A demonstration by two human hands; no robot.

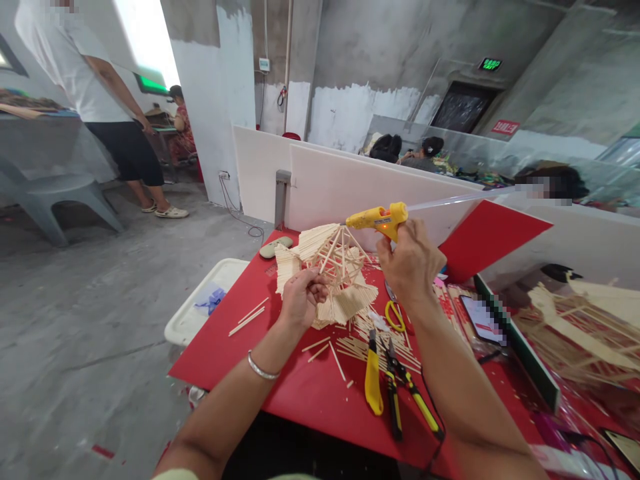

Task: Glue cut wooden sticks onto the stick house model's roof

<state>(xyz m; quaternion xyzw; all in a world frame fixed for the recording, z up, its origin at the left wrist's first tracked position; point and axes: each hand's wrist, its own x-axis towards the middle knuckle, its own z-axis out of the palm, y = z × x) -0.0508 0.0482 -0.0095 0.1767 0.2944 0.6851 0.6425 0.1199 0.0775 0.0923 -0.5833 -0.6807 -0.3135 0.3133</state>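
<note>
My right hand is wrapped round the grip of a yellow hot glue gun, whose small orange light shows. Its nozzle points left, at the peak of a wooden stick model. The model has a bare stick frame with slatted panels like roof slopes around it. My left hand is closed at the model's near left side, thumb and finger pinching a thin wooden stick at the frame. Whether that stick is fixed to the frame, I cannot tell. A clear glue stick trails from the gun's back.
On the red table lie loose sticks, a yellow cutter knife, pliers, yellow-handled scissors and a phone. White boards stand behind. A white bin sits left; another person stands beyond.
</note>
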